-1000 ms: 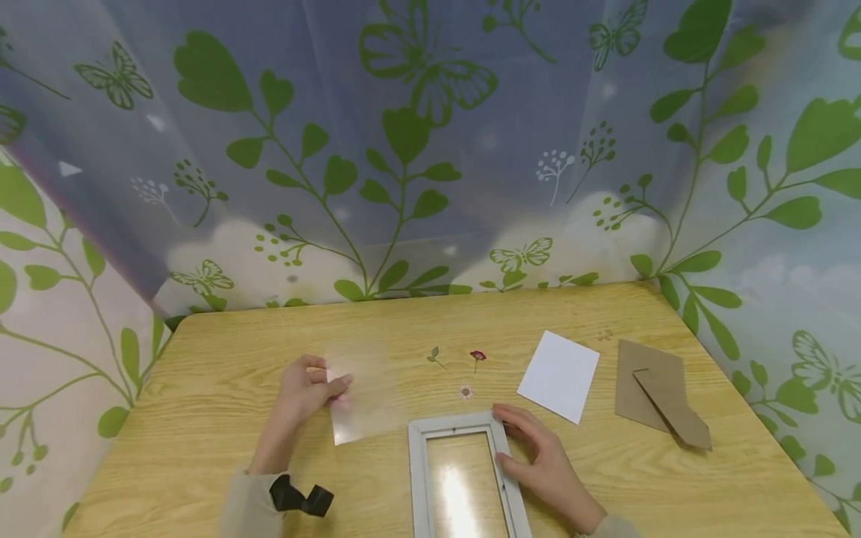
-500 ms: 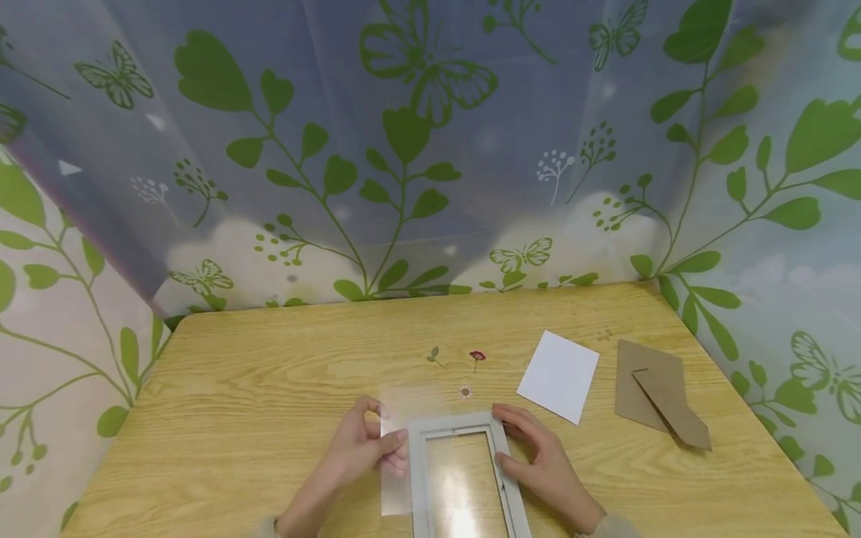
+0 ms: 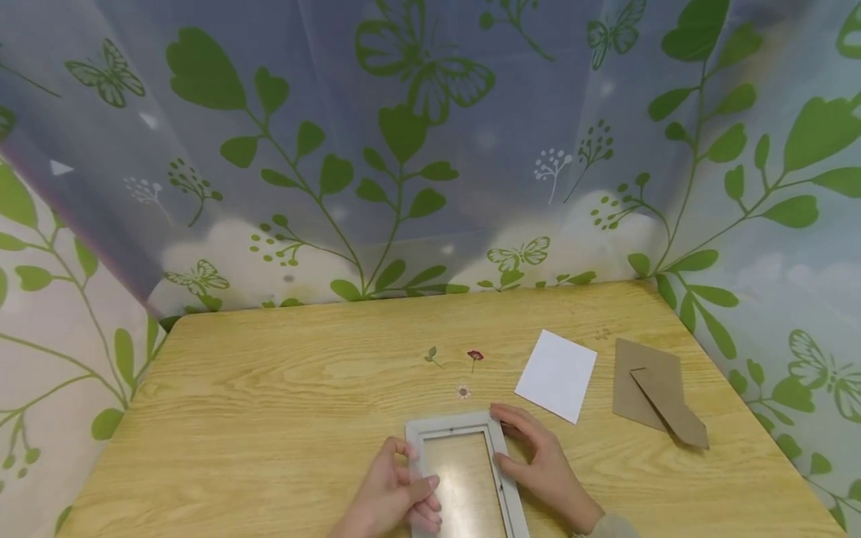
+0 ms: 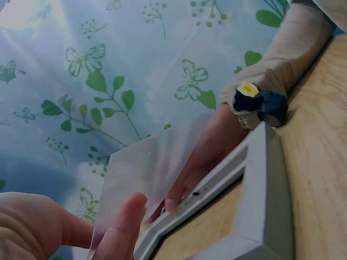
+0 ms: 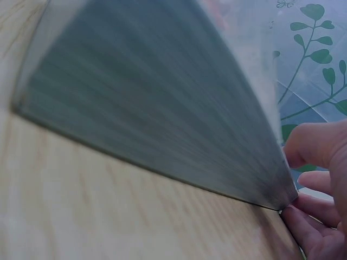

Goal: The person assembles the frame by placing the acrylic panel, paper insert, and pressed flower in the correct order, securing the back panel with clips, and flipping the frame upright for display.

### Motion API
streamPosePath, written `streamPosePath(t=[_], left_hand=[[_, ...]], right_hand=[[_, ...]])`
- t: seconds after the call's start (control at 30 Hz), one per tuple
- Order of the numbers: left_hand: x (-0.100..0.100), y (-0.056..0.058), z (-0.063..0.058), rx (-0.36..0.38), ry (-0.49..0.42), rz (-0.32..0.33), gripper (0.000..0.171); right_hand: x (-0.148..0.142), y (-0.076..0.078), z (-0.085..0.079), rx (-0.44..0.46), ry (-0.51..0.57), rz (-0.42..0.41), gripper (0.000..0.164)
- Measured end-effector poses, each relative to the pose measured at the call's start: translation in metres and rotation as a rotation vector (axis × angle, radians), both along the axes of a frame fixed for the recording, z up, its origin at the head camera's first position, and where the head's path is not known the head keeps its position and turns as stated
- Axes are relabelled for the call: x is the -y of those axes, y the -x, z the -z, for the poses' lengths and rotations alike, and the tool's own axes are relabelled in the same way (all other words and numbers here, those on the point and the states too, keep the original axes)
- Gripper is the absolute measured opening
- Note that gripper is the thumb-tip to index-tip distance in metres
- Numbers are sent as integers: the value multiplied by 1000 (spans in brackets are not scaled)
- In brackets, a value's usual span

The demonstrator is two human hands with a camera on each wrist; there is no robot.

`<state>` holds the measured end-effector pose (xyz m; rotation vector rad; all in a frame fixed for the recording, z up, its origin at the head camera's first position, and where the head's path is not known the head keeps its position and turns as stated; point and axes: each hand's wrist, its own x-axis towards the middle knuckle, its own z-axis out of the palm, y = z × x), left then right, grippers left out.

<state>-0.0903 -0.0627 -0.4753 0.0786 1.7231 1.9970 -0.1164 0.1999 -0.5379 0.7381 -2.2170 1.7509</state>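
Observation:
My left hand (image 3: 395, 487) pinches a clear plastic sheet (image 4: 143, 165) between thumb and fingers. In the left wrist view the sheet stands tilted above the grey picture frame (image 3: 464, 424); in the head view it hardly shows against the frame's opening. The frame lies on the table, its inner recess and small dark tabs facing up. My right hand (image 3: 546, 469) grips the frame's far right corner, thumb on the right bar and fingers around the outer edge. From the right wrist the frame's outer side (image 5: 146, 103) fills much of the picture.
Beyond the frame lie a green leaf sprig (image 3: 433, 356), a red pressed flower (image 3: 474, 357) and a small pale flower (image 3: 463, 391). To the right are a white card (image 3: 557, 376) and a brown backing board (image 3: 651, 381) with a stand leg. Patterned cloth hangs behind the table.
My left hand has carried the clear sheet rightward and nearer, from the table left of the frame to over the frame's left bar. My right hand has stayed on the frame.

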Motion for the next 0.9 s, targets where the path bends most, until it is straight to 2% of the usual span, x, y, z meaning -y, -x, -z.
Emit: streamPosePath(t=[0.33,0.67,0.9], left_hand=[[-10,-8,7,32,1,-35,44],[-19,-5,10,-17,23,-41,42],[-24,-4,11,-9,26,-38,43]], right_hand=[[0,0,-1,-4,3,9,60],[-1,0,-1,2,1,8,59],[0,-1,-1,-1,5,10,59]])
